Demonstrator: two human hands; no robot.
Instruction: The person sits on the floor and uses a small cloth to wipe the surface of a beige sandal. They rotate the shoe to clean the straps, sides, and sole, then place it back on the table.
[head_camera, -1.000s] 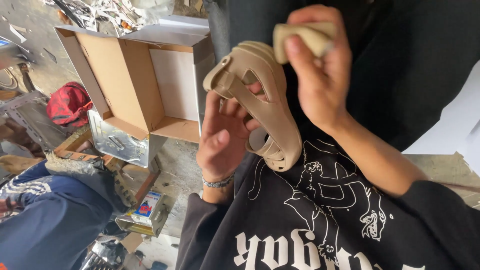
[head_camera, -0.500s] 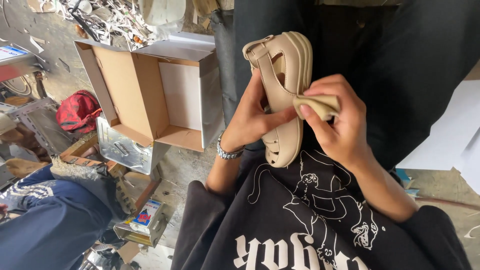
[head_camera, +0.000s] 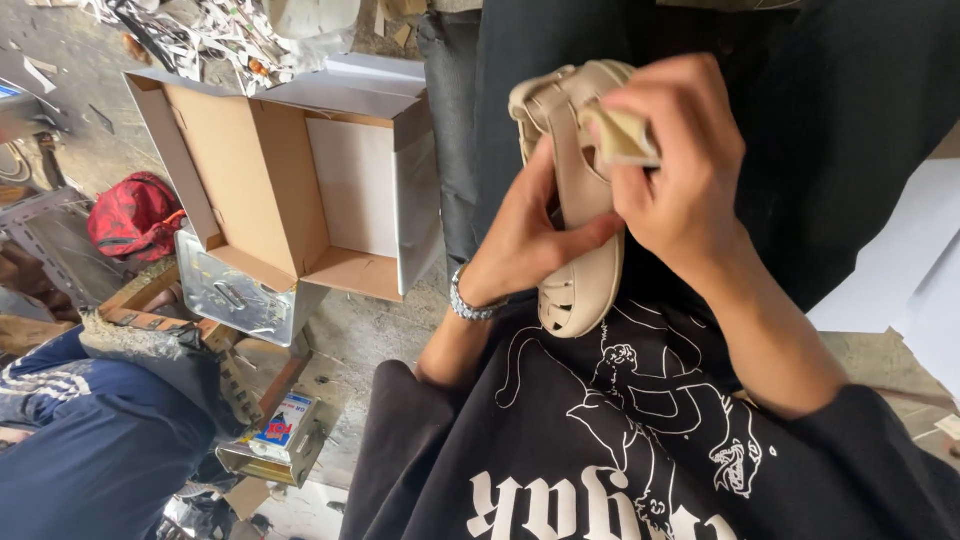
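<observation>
A beige strapped sandal (head_camera: 583, 270) is held up in front of my black printed shirt. My left hand (head_camera: 528, 240), with a beaded bracelet on the wrist, grips the sandal around its middle from the left. My right hand (head_camera: 682, 175) presses a small folded beige cloth (head_camera: 622, 135) against the sandal's upper strap near the heel. The sandal's woven toe points down toward my chest.
An open cardboard shoebox (head_camera: 290, 190) with a white lid flap lies on the concrete floor at the left. Beside it are a red cloth (head_camera: 135, 215), a shiny metal tray (head_camera: 235, 295) and a small tin (head_camera: 280, 430). White sheets (head_camera: 900, 270) lie at the right. A person in blue clothing (head_camera: 90, 450) is at the lower left.
My right hand with the cloth came down from above the sandal onto it, and now rubs higher up near the heel strap. My left hand shifted its grip along the sandal.
</observation>
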